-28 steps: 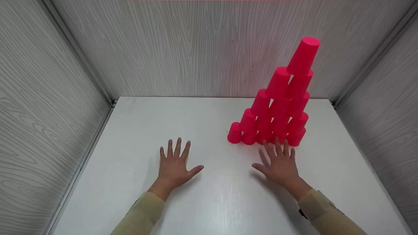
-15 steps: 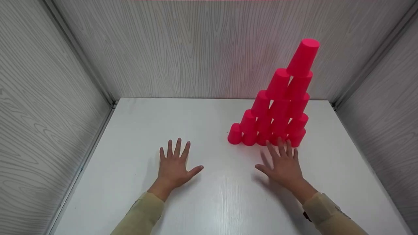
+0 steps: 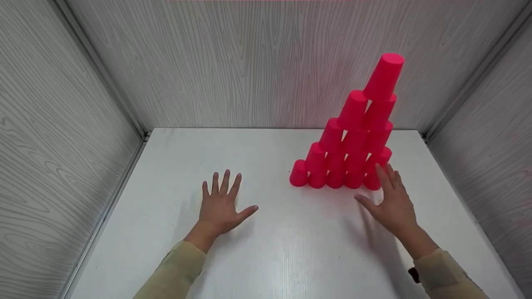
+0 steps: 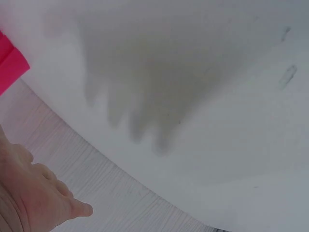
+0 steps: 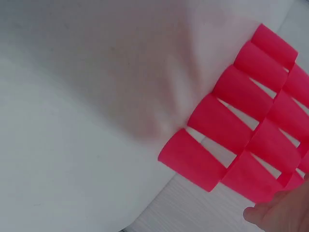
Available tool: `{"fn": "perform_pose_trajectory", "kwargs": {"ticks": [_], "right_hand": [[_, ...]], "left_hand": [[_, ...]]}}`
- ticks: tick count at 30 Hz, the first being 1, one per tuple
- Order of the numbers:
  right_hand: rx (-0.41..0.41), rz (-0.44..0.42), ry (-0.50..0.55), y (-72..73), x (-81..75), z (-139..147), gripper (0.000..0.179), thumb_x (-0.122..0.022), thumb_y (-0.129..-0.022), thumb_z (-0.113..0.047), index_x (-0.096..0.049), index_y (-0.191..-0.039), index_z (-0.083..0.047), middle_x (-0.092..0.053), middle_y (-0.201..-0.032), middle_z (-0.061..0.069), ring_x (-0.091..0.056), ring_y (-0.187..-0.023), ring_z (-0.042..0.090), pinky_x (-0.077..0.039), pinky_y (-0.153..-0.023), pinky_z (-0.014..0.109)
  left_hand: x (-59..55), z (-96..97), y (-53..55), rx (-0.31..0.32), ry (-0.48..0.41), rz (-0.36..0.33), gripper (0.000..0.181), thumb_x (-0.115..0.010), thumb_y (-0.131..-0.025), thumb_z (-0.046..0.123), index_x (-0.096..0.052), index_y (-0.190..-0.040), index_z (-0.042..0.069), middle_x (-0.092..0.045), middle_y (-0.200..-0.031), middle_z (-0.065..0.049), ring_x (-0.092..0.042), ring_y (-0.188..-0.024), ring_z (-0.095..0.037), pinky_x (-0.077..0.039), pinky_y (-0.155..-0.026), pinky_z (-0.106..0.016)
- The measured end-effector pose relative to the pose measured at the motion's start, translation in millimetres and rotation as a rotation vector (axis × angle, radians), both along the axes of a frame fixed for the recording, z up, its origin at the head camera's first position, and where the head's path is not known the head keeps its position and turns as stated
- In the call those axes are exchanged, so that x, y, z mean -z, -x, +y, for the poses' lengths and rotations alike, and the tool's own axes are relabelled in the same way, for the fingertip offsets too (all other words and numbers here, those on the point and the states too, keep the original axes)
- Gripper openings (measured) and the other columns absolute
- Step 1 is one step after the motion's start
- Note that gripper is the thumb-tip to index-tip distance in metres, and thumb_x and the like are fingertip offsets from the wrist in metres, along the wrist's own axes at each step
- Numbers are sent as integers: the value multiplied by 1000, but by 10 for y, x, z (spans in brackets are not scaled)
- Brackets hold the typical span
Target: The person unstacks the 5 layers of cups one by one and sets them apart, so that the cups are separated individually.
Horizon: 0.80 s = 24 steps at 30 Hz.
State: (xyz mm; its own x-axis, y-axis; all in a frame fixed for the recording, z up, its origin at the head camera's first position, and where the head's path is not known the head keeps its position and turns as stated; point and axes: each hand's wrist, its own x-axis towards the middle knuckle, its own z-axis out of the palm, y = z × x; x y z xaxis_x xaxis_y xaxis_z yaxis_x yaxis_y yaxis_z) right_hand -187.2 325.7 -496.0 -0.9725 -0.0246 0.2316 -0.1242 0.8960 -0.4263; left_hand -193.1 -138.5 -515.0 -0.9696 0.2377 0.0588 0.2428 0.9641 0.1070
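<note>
A pyramid of bright pink upside-down cups [image 3: 354, 141] stands on the white table, several rows high, with a single cup [image 3: 385, 77] on top. My right hand [image 3: 395, 209] is held with thumb and fingers spread at the pyramid's front right corner, its fingertips overlapping the lowest right cups in the head view. In the right wrist view, the fingers of this hand [image 5: 285, 212] show beside the upper rows of cups [image 5: 193, 159]. Well left of the pyramid, my left hand [image 3: 218, 211] hovers over the table, palm down, fingers splayed. Neither hand holds anything.
The white tabletop [image 3: 266, 249] is bounded by a pale wood-grain back wall [image 3: 232, 66] close behind the pyramid. Matching panels rise along the left side [image 3: 54, 158] and the right side [image 3: 490, 124].
My right hand has moved right, from in front of the pyramid's base to its right corner, and has turned partly onto its side. The left hand has barely shifted. The cups stay stacked.
</note>
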Motion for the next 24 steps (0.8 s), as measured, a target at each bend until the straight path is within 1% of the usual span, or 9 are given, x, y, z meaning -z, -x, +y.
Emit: {"fn": "perform_pose_trajectory", "kwargs": {"ticks": [2,4,9,12,14,17,20,22,24], "right_hand": [[32,-13,57,35,-25,101,109,-75,-91,-62,-15,-172,-19,-16,-174,21,-19,-157,52,-37,-102,83],[54,-27,121,82,-23,206,109,-75,-92,-62,-12,-172,-21,-18,-174,21,-21,-156,51,-37,-104,82],[75,-71,322,226,66,468,111,-77,-93,-57,-8,-172,-23,-21,-174,19,-26,-155,51,-36,-112,75],[72,-136,467,304,147,609,112,-79,-93,-53,-5,-172,-23,-20,-174,18,-27,-155,50,-34,-117,69],[58,-195,542,354,208,690,112,-79,-94,-50,-3,-172,-23,-21,-174,19,-27,-156,48,-33,-119,65],[38,-282,621,429,303,792,108,-78,-97,-46,-5,-172,-22,-23,-173,19,-29,-155,47,-41,-118,53],[32,-356,692,495,387,872,103,-77,-98,-44,-8,-172,-23,-26,-172,19,-32,-154,45,-48,-112,43],[38,-395,747,537,434,920,102,-77,-99,-43,-9,-172,-24,-27,-172,17,-33,-154,43,-48,-111,40],[43,-426,794,578,473,960,101,-77,-99,-41,-10,-172,-25,-27,-172,16,-32,-155,41,-44,-115,44]], "left_hand": [[-89,10,54,10,7,17,108,-37,-92,89,-17,-172,18,-10,-177,-17,-7,-161,-48,-7,-125,-71],[-200,31,117,19,16,30,108,-36,-92,89,-15,-172,19,-10,-177,-16,-6,-161,-47,-6,-125,-70],[-536,117,273,47,1,75,107,-36,-93,88,-13,-172,19,-10,-177,-14,-6,-161,-45,-5,-126,-68],[-742,173,342,63,-14,85,106,-36,-94,87,-10,-172,20,-7,-178,-13,-4,-162,-44,-3,-127,-66],[-869,211,387,74,-20,90,106,-36,-94,87,-9,-172,21,-6,-178,-12,-3,-162,-43,-2,-128,-64],[-1033,270,455,83,-21,99,105,-35,-94,86,-9,-172,21,-4,-178,-11,-2,-162,-42,-1,-128,-63],[-1175,336,515,94,-38,112,104,-35,-95,85,-11,-172,20,-5,-178,-11,-2,-162,-42,-2,-128,-63],[-1263,387,548,100,-50,116,104,-35,-95,85,-11,-172,20,-4,-178,-11,-1,-163,-41,-2,-128,-62],[-1340,437,582,111,-63,123,103,-35,-95,84,-11,-172,20,-5,-178,-11,-2,-163,-41,-2,-128,-62]]}}
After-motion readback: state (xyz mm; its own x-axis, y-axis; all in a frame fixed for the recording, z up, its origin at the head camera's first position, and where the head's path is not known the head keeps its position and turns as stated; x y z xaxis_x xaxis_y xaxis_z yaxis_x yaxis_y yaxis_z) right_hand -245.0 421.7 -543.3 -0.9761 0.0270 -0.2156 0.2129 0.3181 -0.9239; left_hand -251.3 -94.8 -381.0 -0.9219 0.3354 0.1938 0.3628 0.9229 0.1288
